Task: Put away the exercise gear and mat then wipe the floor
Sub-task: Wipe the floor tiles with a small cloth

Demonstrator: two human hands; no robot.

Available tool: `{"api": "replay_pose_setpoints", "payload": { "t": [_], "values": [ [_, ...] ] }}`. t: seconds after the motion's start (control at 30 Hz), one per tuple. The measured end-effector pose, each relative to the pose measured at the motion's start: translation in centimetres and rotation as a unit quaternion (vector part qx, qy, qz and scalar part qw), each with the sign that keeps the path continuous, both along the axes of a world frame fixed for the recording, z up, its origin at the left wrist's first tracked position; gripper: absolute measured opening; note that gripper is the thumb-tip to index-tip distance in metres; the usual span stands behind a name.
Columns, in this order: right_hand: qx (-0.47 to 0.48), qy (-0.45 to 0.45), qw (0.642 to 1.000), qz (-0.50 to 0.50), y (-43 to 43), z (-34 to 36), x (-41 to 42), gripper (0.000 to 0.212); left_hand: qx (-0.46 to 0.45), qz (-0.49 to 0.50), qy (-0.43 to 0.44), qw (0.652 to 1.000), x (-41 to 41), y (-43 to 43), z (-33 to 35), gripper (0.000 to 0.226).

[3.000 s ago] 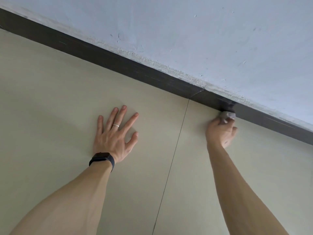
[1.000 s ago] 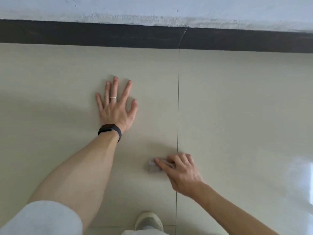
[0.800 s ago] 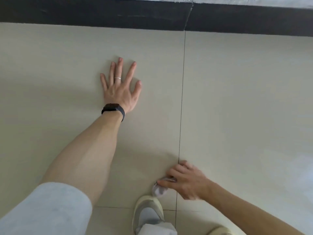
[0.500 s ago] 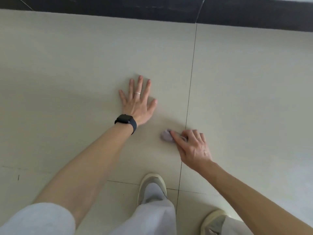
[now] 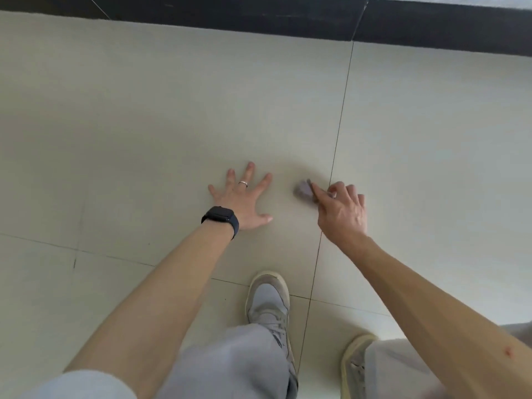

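Note:
My right hand (image 5: 342,211) holds a small crumpled grey wipe (image 5: 302,192) against the beige tiled floor (image 5: 172,110), its fingers curled over the wipe just left of a grout line. My left hand (image 5: 244,200) lies flat on the same tile a short way to the left, fingers spread, with a ring and a black watch (image 5: 221,220) at the wrist. No exercise gear or mat is in view.
A dark skirting board (image 5: 259,15) runs along the far edge of the floor. My two pale sneakers, one (image 5: 269,300) and the other (image 5: 355,364), stand on the tiles below my hands, with grey trouser legs above them.
My right hand carried the wipe from the skirting board back toward my feet, then forward and right beside my left hand. The left hand stays planted flat; the view tilted downward.

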State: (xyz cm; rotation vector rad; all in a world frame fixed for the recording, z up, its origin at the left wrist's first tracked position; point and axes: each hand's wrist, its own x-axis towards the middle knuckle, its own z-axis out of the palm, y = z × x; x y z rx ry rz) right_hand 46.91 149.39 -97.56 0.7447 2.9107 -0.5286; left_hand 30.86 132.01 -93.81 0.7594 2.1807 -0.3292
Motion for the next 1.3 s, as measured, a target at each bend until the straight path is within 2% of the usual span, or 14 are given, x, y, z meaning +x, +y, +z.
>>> {"api": "replay_pose_setpoints", "payload": {
  "t": [0.1,0.2,0.3,0.37,0.57,0.63,0.7,0.77,0.83,0.93,1.03,1.1,1.2,1.3],
  "values": [
    [-0.046,0.010,0.999,0.020,-3.9,0.0,3.1,0.061,-0.007,0.083,-0.010,0.997,1.4,0.4,0.0,0.089],
    [-0.111,0.016,0.982,0.154,-9.2,0.2,9.2,0.055,-0.010,0.077,0.010,0.997,1.9,0.4,-0.5,0.092],
    [-0.103,0.032,0.975,0.193,-9.1,-0.5,8.8,0.041,-0.018,0.071,-0.007,0.997,1.1,0.5,-0.4,0.096],
    [-0.078,0.042,0.974,0.208,-8.1,-0.6,6.6,0.042,-0.044,0.065,-0.022,0.997,0.7,0.7,0.1,0.101],
    [-0.064,-0.038,0.997,0.004,-5.6,1.2,-2.0,0.044,-0.065,0.054,-0.083,0.993,-1.4,1.5,1.9,0.095],
    [-0.070,-0.027,0.995,-0.071,-6.0,1.2,-3.9,0.043,-0.072,0.042,-0.076,0.994,-2.0,1.5,2.1,0.091],
    [-0.058,0.012,0.994,-0.088,-7.3,0.4,-3.9,0.044,-0.058,0.040,-0.065,0.995,-1.8,1.2,2.0,0.094],
    [-0.036,0.051,0.997,-0.036,-9.6,-0.7,-1.1,0.050,-0.024,0.045,-0.051,0.997,-0.7,0.5,1.4,0.094],
    [-0.051,0.086,0.992,0.078,-12.4,-1.4,3.0,0.055,0.009,0.056,-0.036,0.998,0.3,-0.3,0.4,0.091],
    [-0.082,0.067,0.948,0.299,-16.5,-0.9,8.3,0.053,0.067,0.078,-0.031,0.994,0.8,-1.4,-1.3,0.084],
    [-0.087,0.082,0.917,0.380,-17.6,-1.5,8.8,0.047,0.100,0.066,-0.031,0.992,0.6,-2.1,-2.2,0.083],
    [-0.064,0.113,0.933,0.335,-16.3,-2.3,6.7,0.046,0.125,0.052,-0.008,0.991,0.5,-2.8,-2.7,0.080],
    [-0.004,0.112,0.993,0.049,-12.4,-2.1,1.5,0.042,0.136,-0.003,0.028,0.990,0.1,-3.9,-3.0,0.068],
    [0.013,0.042,0.978,-0.205,-9.8,-1.3,-1.9,0.041,0.165,-0.039,0.035,0.985,-2.1,-5.1,-2.5,0.055]
  ]
}}
